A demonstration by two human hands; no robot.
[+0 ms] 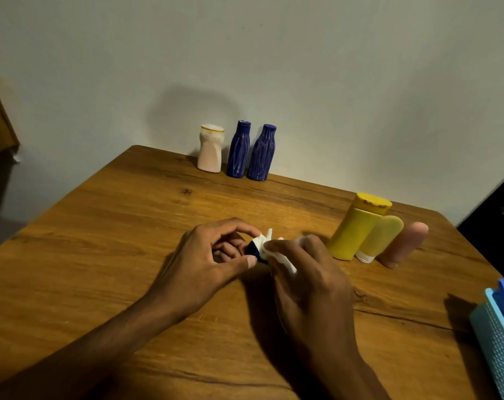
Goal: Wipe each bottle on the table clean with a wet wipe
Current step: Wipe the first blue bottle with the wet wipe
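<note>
Grip: the left hand [213, 255] pinches the end of a small dark blue bottle [253, 250] between thumb and forefinger. The right hand [308, 280] curls its fingers round a white wet wipe [269, 249] that is wrapped over the rest of the bottle.
Bottle position: it is held just above the desk [106, 255], near the middle, between the two hands. Most of it is hidden by the wipe and fingers.
Key relation: the bottle's long axis seems to run left to right, from the left fingertips into the right hand. Both hands are on it, and the right hand is the one placed to rub along it.
Far edge: three bottles stand upright in a row against the wall, a cream bottle [210, 148], then a blue ribbed bottle [239, 150], then a second blue ribbed bottle [263, 153].
Right side: a yellow bottle [357, 226], a pale yellow tube [382, 235] and a pink tube [406, 243] stand touching one another, just right of the right hand.
Container: a light blue basket [497, 342] sits at the near right edge. Something blue is inside, and I cannot tell what.
Progress, as a judgement: one bottle is being wiped, and the others look to be waiting.
</note>
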